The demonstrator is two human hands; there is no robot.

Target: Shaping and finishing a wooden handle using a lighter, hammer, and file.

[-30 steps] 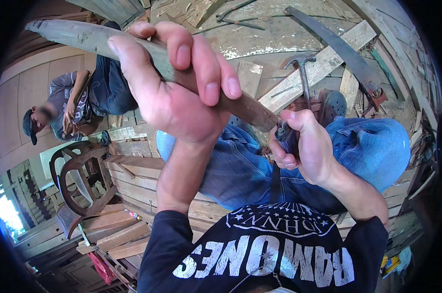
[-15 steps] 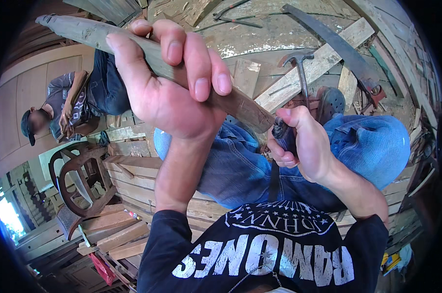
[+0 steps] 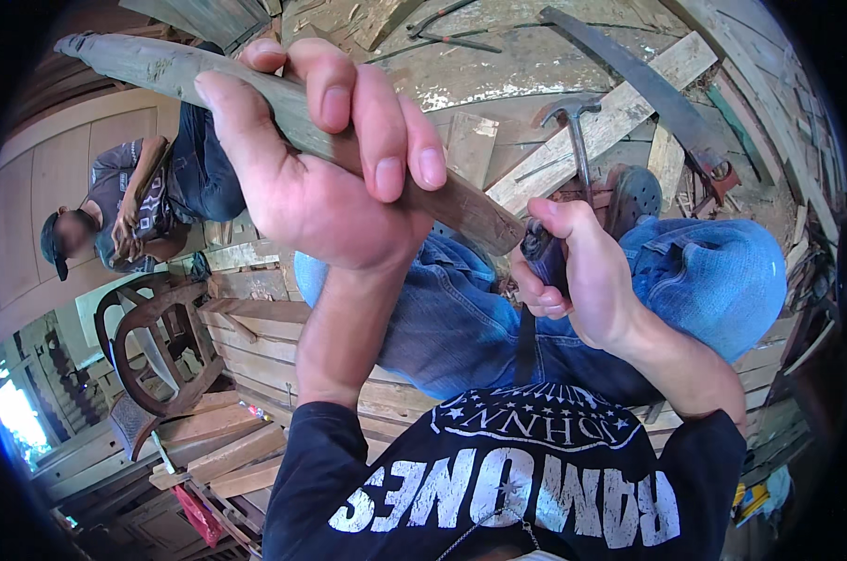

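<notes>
My left hand (image 3: 334,187) is closed round a long, greyish-brown wooden stick (image 3: 479,213), its thumb pressed along one side and the fingers curled over the other. The stick slants from a tapered, rough tip at the upper left down to a blunt end near the middle. Right by that blunt end, my right hand (image 3: 587,271) grips a short, dark, folded or rolled piece (image 3: 545,257) with a ragged, blackish end. What the dark piece is made of is not plain. Whether it touches the stick is hard to tell.
A claw hammer (image 3: 578,150) stands beyond my knees, beside a pale board (image 3: 620,112). A handsaw (image 3: 629,75) lies across that board. Another person (image 3: 133,201) sits at the left, near a curved wooden frame (image 3: 157,346). Slats and timber offcuts (image 3: 227,449) lie lower left.
The stick's tapered end has shifted slightly left and down, with my left hand moving slightly along. My right hand keeps its hold on the dark piece, nearly in place.
</notes>
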